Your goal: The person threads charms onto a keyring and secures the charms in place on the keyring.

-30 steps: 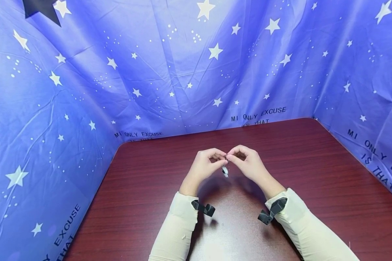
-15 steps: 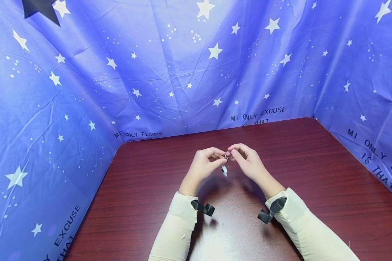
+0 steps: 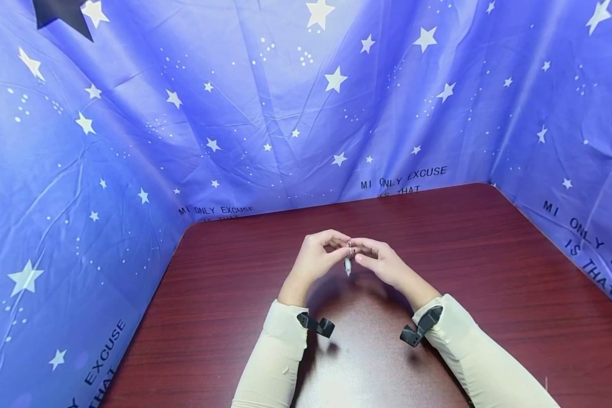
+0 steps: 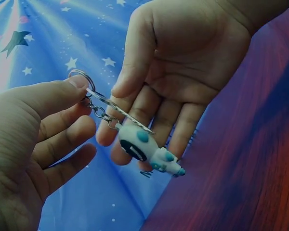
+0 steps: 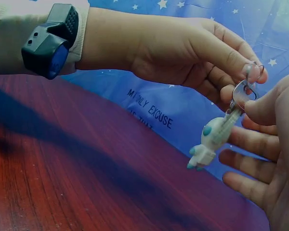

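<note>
My left hand (image 3: 318,258) pinches a metal key ring (image 4: 88,77) between thumb and index finger, above the middle of the table. From the ring hang a silver key (image 5: 241,96) and, on a short chain (image 4: 100,112), a small white figure charm (image 4: 134,139) with teal spots and a dark panel. In the left wrist view the key slants across the figure's top. My right hand (image 3: 382,263) is held close on the other side, palm toward the charm, fingers extended. Its thumb tip (image 5: 253,108) overlaps the key's head in the right wrist view.
A dark red wood-grain table (image 3: 224,272) lies below the hands. Blue curtains (image 3: 265,113) with white stars and black lettering stand around its back and sides. Black wrist bands (image 3: 420,327) sit over the cream sleeves (image 3: 471,351).
The right fingertips, pinching at the ring a second ago, have come apart; the hand has lowered slightly and its fingers have straightened. The charm has turned. The left hand has stayed nearly still.
</note>
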Demonstrator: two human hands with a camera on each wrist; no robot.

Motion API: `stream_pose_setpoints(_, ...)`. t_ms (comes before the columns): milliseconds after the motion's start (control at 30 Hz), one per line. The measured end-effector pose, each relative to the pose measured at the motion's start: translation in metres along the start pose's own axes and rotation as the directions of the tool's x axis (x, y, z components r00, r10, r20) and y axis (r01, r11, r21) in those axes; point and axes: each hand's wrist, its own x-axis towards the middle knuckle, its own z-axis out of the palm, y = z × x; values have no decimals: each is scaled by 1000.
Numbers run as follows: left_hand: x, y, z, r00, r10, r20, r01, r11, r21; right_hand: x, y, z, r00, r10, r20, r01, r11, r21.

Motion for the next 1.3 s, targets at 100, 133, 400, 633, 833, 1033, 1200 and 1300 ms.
stream_pose_setpoints(100,1,1,0,1000,8,2,-8,1000,7,1,2,3,1000,-14,-13,14,1000,-2)
stream_pose_setpoints(133,1,1,-1,1000,10,2,-10,1000,13,2,3,4,1000,-17,-20,17,1000,-8)
stream_pose_setpoints(400,2,0,-1,1000,8,-12,-8,999,41,1,9,7,997,-34,-66,33,999,-22)
stream_pose_setpoints(633,2,-2,-2,1000,13,-25,-12,999,44,-1,7,0,994,-48,-99,47,999,-10)
stream_pose_setpoints(833,3,-2,-3,999,12,-30,-11,1000,26,0,4,-8,990,-48,-135,54,997,48)
stream_pose_setpoints(1033,2,-3,-3,1000,-6,-21,6,1000,22,2,-1,-13,976,-19,-217,43,993,106)
stream_pose_setpoints(1200,1,-5,-2,999,-37,-19,37,999,25,5,-8,-17,954,-18,-300,46,995,89)
stream_pose_setpoints(1300,-1,-5,-1,998,-61,-19,62,998,24,8,-13,-19,945,-17,-325,49,995,91)
